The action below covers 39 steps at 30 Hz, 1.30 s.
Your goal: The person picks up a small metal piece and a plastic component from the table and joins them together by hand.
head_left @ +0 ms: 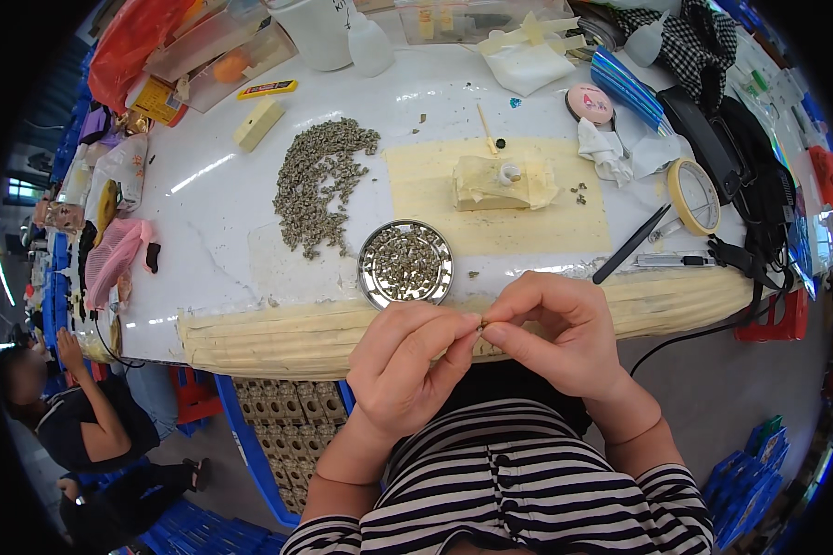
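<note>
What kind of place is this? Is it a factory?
Probably a small workshop for hand assembly. A heap of tiny metal parts lies on the white table, more fill a round tin, and both hands pinch one.

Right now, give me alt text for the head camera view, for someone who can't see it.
Left hand and right hand pinch a tiny part between fingertips at the edge of a white table. Beyond them sit a round metal dish of small grey pieces and a loose pile.

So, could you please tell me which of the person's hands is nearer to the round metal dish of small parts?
Left. The left hand sits just below the round metal dish, while the right hand is lower and off to the dish's right.
</note>
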### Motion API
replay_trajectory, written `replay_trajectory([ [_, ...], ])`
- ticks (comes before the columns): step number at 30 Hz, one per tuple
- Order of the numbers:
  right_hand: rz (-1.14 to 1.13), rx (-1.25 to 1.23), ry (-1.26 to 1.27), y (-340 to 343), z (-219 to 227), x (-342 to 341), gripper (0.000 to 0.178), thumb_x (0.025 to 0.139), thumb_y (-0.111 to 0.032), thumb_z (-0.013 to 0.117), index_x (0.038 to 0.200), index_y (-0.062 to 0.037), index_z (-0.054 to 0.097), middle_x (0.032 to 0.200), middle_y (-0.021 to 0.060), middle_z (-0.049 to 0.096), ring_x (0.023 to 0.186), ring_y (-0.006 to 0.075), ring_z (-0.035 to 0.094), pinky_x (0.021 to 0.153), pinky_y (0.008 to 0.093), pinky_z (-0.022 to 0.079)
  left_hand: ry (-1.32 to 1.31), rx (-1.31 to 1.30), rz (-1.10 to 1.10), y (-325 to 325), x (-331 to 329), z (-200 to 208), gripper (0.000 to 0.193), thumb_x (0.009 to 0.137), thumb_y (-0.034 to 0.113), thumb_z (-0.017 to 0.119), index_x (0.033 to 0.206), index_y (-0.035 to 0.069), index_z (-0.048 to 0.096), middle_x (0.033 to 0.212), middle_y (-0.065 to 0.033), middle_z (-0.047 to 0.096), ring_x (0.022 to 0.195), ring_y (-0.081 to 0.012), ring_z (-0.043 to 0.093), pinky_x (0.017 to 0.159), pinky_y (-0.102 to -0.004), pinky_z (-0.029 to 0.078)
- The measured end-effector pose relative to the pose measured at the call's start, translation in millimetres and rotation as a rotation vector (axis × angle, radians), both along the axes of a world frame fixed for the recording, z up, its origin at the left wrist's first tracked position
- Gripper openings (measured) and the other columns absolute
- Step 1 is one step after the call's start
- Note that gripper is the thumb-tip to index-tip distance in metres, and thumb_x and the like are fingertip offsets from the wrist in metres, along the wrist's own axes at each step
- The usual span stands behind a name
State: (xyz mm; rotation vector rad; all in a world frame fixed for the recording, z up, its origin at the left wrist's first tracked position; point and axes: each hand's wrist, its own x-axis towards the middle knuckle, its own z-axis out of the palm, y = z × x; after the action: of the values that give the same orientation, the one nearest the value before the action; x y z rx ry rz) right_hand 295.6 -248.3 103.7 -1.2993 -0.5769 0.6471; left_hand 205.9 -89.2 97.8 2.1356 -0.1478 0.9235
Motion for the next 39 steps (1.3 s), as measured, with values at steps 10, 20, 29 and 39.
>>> replay_trajectory([
  [10, 0.004, 0.044, -0.077, -0.3, -5.9, 1.7, 0.009, 0.088, 0.001, 0.07, 0.096, 0.0047, 0.068, 0.091, 0.008, 0.07, 0.082, 0.0101, 0.067, 0.074, 0.0228, 0.055, 0.011, -0.025, -0.015, 0.1, -1.3, -0.9, 0.023, 0.076, -0.005, 0.077, 0.097, -0.001, 0.068, 0.085, -0.0111, 0.067, 0.072, -0.0238, 0.064, 0.063, -0.0314, 0.053],
  [20, 0.105, 0.058, 0.261, 0.0, -2.4, 1.1, 0.009, 0.093, -0.003, 0.065, 0.099, 0.0042, 0.065, 0.092, 0.0049, 0.068, 0.084, 0.0078, 0.064, 0.077, 0.0225, 0.053, 0.065, -0.237, -0.071, -0.9, -5.1, -5.3, 0.014, 0.079, -0.006, 0.073, 0.091, -0.002, 0.069, 0.086, -0.0116, 0.067, 0.078, -0.021, 0.064, 0.072, -0.0298, 0.051],
  [29, 0.122, 0.107, 0.338, 0.6, -3.7, 1.1, 0.009, 0.094, -0.002, 0.064, 0.1, 0.0045, 0.063, 0.092, 0.0044, 0.067, 0.085, 0.0079, 0.064, 0.076, 0.0215, 0.053, 0.066, -0.291, -0.116, 0.4, -3.2, -7.2, 0.014, 0.079, -0.007, 0.071, 0.091, -0.002, 0.068, 0.086, -0.0123, 0.067, 0.078, -0.0212, 0.064, 0.07, -0.0306, 0.051],
  [39, -0.017, 0.04, -0.061, 0.0, -5.4, -1.2, 0.009, 0.089, 0.001, 0.067, 0.097, 0.0059, 0.065, 0.091, 0.0078, 0.068, 0.083, 0.0094, 0.066, 0.076, 0.0229, 0.054, 0.041, -0.06, -0.017, -2.4, -0.5, -0.5, 0.015, 0.079, -0.005, 0.074, 0.092, -0.001, 0.069, 0.087, -0.0113, 0.068, 0.078, -0.0231, 0.065, 0.07, -0.0308, 0.052],
])
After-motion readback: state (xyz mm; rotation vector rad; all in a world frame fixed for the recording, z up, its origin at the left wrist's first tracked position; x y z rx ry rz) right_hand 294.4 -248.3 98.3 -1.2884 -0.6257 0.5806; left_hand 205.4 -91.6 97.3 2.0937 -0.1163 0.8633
